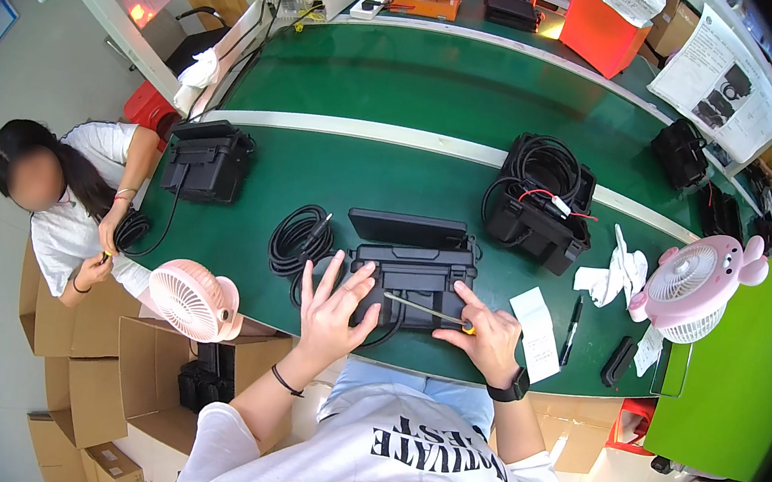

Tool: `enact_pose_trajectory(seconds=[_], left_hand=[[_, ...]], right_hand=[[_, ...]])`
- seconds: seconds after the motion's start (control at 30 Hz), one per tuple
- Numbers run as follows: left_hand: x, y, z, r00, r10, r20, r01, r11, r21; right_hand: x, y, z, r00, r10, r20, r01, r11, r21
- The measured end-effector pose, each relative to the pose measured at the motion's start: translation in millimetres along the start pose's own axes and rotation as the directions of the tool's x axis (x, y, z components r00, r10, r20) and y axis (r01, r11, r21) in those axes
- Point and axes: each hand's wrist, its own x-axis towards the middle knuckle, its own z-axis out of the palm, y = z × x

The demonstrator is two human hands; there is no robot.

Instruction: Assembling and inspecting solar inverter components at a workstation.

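In front of me on the green bench is a black plastic case [425,274] with a flat black panel [406,228] standing along its far side. My left hand [336,310] has its fingers spread, the fingertips at the case's left edge. A screwdriver [426,310] with a yellow handle end and a long thin shaft is gripped in my right hand [486,336]. Its shaft points left across the near face of the case. My right fingertips are by the case's right side. A coiled black cable [298,242] lies left of the case.
Right of centre, an open black case [542,206] holds coiled cable. Nearby are a white glove [619,269], paper slip [537,334], pen [572,331] and pink fan [696,281]. A co-worker [77,196] handles cable at left, beside another fan [189,300] and black case [207,162].
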Motion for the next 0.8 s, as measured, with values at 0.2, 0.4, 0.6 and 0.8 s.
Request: enact_pose_trajectory(seconds=[0.2,0.4,0.6,0.8], left_hand=[[-7.7,0.3,-3.3,0.998,0.046,0.052,-0.055,0.980,0.192],[-15.7,0.8,-0.5,0.996,0.055,0.069,-0.071,0.964,0.257],[3.5,20.3,-3.3,0.999,0.035,-0.033,-0.028,0.980,0.198],[59.4,23.4,6.6,0.949,0.210,0.234,-0.223,0.974,0.030]], right_hand=[[-7.5,-1.3,4.2,0.999,0.028,-0.016,-0.028,0.999,0.020],[-9.9,-7.3,1.9,0.985,0.170,0.038,-0.174,0.966,0.190],[-34.7,-27.3,-24.3,0.867,0.496,0.040,-0.440,0.725,0.530],[-42.1,-36.8,-38.6,0.794,0.601,0.087,-0.509,0.581,0.635]])
